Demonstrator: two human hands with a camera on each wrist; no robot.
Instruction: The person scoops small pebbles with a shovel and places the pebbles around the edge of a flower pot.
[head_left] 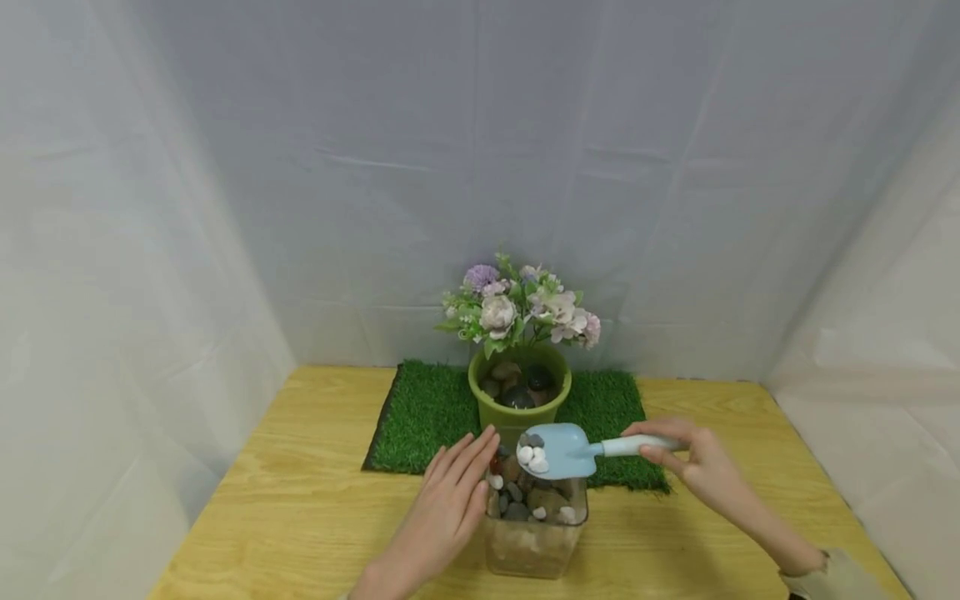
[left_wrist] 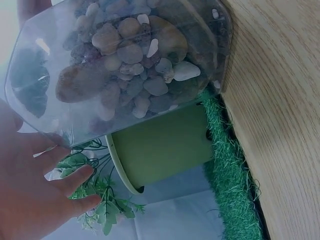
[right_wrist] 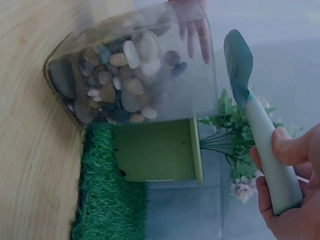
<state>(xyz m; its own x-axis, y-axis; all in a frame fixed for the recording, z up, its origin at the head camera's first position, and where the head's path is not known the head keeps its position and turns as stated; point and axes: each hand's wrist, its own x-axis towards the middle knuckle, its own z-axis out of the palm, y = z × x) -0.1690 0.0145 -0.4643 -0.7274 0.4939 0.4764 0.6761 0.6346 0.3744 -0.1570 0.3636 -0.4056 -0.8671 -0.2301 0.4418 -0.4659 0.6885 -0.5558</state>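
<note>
My right hand (head_left: 701,462) grips the pale handle of a light blue trowel (head_left: 570,450), also seen in the right wrist view (right_wrist: 272,155). On its blade lie several white and grey pebbles (head_left: 534,457), held above a clear plastic container (head_left: 532,562). Mixed stones (left_wrist: 135,65) partly fill that container. My left hand (head_left: 442,508) rests against the container's left side with its fingers straight. Just behind stands a green flower pot (head_left: 517,414) with dark stones inside and pink and purple flowers (head_left: 517,308).
Under the pot lies a green artificial grass mat (head_left: 427,417) on the wooden table (head_left: 300,492). White cloth (head_left: 480,167) hangs behind and on both sides.
</note>
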